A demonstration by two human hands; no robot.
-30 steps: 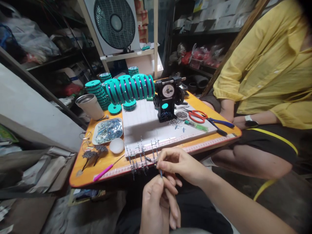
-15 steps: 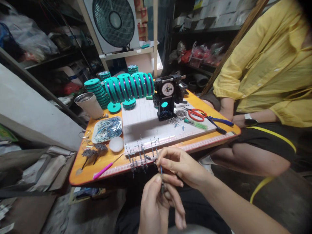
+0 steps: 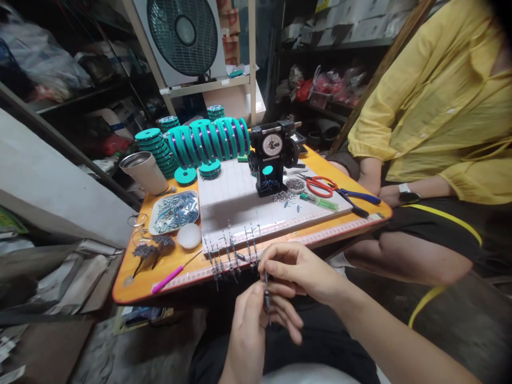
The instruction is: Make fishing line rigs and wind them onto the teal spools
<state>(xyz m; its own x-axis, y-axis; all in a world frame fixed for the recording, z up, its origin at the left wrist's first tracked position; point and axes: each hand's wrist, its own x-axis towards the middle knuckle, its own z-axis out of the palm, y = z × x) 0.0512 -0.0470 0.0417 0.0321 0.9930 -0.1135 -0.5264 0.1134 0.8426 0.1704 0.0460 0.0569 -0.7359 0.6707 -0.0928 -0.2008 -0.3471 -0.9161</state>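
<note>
Two hands meet low in the middle of the frame, just in front of the near edge of an orange table (image 3: pixel 132 277). The left hand (image 3: pixel 250 330) comes up from the bottom edge, and its thumb and fingers are pinched around the lower end of a thin rig (image 3: pixel 266 293), a short wire piece with a small dark weight. The right hand (image 3: pixel 298 272) reaches in from the lower right and pinches the upper end of the same rig between thumb and forefinger; the piece is too small to tell exactly what it is.

Just left of the right hand, a row of similar wire pieces (image 3: pixel 230 256) stands along the front edge of a white board (image 3: pixel 232 197). A pink-handled tool (image 3: pixel 168 277) lies on the table towards the lower left, near a white round lump (image 3: pixel 189 236) and a small tray of blue-grey bits (image 3: pixel 174 210).

Further back, a black winder with a dial (image 3: pixel 272 160) stands on the board, with red scissors (image 3: pixel 322 186) and blue-handled pliers (image 3: pixel 358 198) to its right. Teal spools (image 3: pixel 208 141) lie in a row behind, beside a metal cup (image 3: pixel 144 170). A fan (image 3: pixel 186 32) fills the top centre. A person in a yellow shirt (image 3: pixel 440 106) sits at the right of the frame.
</note>
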